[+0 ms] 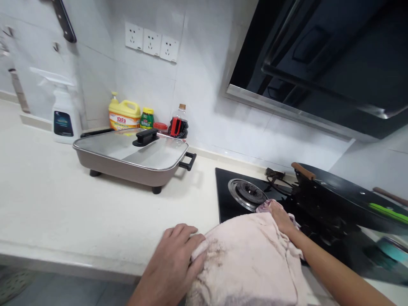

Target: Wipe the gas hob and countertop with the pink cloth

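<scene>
A pale pink towel [245, 259] with dark stains is stretched between my two hands, over the front of the black gas stove [225, 191]. My left hand [178, 259] pinches its left edge between thumb and fingers, above the counter's front edge. Farther back, my right hand [282, 219] is closed on a bunched part of the towel, just right of the burner [248, 192]. The fingertips of that hand are partly hidden in the folds.
An electric pan [127, 168] with a glass lid stands on the white counter [95, 221]. Behind are a spray bottle [65, 112], a yellow detergent jug [126, 112] and a sauce bottle [179, 123]. A wok [344, 191] stands right, below the range hood [318, 63].
</scene>
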The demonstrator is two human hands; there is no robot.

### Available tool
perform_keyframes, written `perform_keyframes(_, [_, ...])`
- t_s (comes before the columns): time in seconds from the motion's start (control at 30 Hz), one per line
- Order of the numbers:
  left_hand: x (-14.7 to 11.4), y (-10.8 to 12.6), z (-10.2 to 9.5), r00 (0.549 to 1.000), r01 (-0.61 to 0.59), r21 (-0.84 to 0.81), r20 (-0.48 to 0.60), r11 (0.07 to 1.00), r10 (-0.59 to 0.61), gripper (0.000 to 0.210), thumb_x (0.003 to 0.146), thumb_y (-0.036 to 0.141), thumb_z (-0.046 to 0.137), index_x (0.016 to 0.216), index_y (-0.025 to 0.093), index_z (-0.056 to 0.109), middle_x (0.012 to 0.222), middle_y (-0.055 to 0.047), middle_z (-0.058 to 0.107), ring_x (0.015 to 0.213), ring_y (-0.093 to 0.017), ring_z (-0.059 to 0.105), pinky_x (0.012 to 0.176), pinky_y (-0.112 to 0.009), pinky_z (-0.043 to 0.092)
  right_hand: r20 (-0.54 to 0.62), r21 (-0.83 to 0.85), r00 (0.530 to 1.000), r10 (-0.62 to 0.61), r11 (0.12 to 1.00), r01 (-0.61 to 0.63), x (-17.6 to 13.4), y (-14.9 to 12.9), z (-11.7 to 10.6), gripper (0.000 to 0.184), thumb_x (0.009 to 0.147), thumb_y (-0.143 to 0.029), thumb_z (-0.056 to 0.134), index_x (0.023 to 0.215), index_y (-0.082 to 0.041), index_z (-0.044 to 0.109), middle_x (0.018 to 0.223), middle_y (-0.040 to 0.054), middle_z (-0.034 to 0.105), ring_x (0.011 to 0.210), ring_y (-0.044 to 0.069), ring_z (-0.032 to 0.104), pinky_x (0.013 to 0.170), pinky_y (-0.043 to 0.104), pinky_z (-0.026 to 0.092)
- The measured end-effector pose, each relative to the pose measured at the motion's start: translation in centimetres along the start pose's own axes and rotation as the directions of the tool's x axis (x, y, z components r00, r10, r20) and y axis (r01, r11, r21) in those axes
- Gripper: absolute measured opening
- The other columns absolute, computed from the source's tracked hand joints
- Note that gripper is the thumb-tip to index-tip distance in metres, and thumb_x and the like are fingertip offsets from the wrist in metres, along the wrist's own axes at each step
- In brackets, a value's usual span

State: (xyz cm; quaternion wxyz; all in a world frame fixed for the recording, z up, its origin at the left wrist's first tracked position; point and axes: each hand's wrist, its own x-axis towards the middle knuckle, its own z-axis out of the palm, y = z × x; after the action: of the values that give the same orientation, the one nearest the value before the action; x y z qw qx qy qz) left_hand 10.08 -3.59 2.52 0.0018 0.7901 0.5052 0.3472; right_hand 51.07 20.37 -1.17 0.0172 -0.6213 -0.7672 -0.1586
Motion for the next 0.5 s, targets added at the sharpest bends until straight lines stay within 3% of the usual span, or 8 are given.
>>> perform_keyframes(0.1, [0.0,0.1,0.1,1.0,-0.001,-0.012,-0.004,1.0,0.001,0.017,0.096,0.022,0.057,0.108,0.023,0.069,0.109,-0.005,0.068,0.101,-0.024,0.059,0.086,-0.039,0.047,0.039,0.034,0.995,-0.093,0.995,0.092,-3.0,-2.0,0.0,0.053,0.096,-0.035,0.038,0.143,-0.019,0.057,0.157,0.0147,0.048,0.149,0.03,0.04,0.122,0.047,0.036])
perform_keyframes(0.23, [-0.3,-0.3,0.6,1.0,-0.019,-0.002,-0.024,1.0,0.019,0.018,0.094,0.023,0.059,0.11,0.024,0.068,0.109,-0.005,0.068,0.101,-0.025,0.059,0.086,-0.039,0.047,-0.039,0.155,0.966,-0.256,0.953,0.259,-4.1,-5.9,0.2,0.061,0.099,-0.048,0.034,0.15,-0.017,0.048,0.158,0.0169,0.046,0.151,0.031,0.035,0.123,0.053,0.033])
perform_keyframes(0.37, [-0.7,-0.8,1.2,0.998,-0.046,-0.011,-0.043,0.999,0.046,0.02,0.091,0.024,0.065,0.11,0.025,0.068,0.107,-0.004,0.07,0.099,-0.026,0.059,0.085,-0.04,0.047,-0.138,0.197,0.96,-0.243,0.943,0.267,-2.1,-10.2,0.6,0.062,0.1,-0.049,0.038,0.153,-0.018,0.045,0.156,0.0188,0.047,0.15,0.033,0.037,0.121,0.054,0.036])
perform_keyframes(0.5, [-0.7,-1.6,1.9,0.992,-0.091,0.023,-0.084,0.996,0.093,0.02,0.089,0.026,0.066,0.109,0.026,0.067,0.105,-0.002,0.071,0.095,-0.025,0.06,0.081,-0.038,0.046,-0.134,0.144,0.955,-0.264,0.949,0.282,2.8,-14.3,-0.4,0.06,0.103,-0.046,0.032,0.148,-0.01,0.05,0.156,0.0205,0.047,0.148,0.031,0.04,0.122,0.049,0.036])
